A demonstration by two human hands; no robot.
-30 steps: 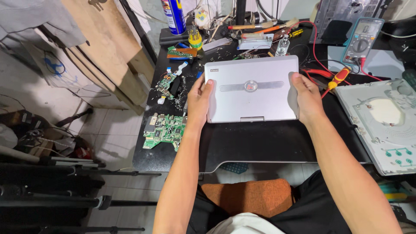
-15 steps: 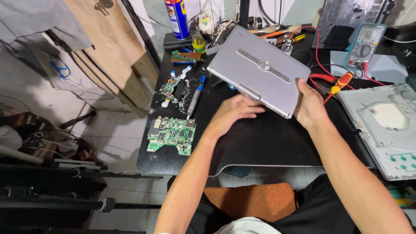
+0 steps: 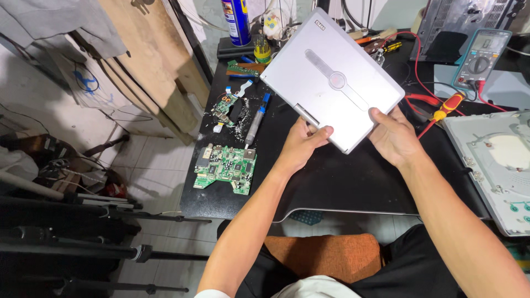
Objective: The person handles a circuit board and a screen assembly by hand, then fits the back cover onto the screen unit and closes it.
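A silver, closed clamshell device (image 3: 330, 80) is lifted off the black worktable (image 3: 342, 185) and tilted, its lid facing me. My left hand (image 3: 302, 142) grips its near edge from below, thumb on top. My right hand (image 3: 393, 135) holds the near right corner, fingers wrapped over the edge. Both hands carry it above the table.
A green circuit board (image 3: 226, 167) lies at the table's left, with a blue-tipped pen tool (image 3: 257, 118), smaller boards (image 3: 225, 108) and debris behind it. A multimeter (image 3: 477, 59) with red leads stands far right. A grey chassis (image 3: 497, 165) lies right; a spray can (image 3: 236, 22) behind.
The silver device has gone from lying flat on the table to lifted and tilted. My left hand moved from its left side to its near edge.
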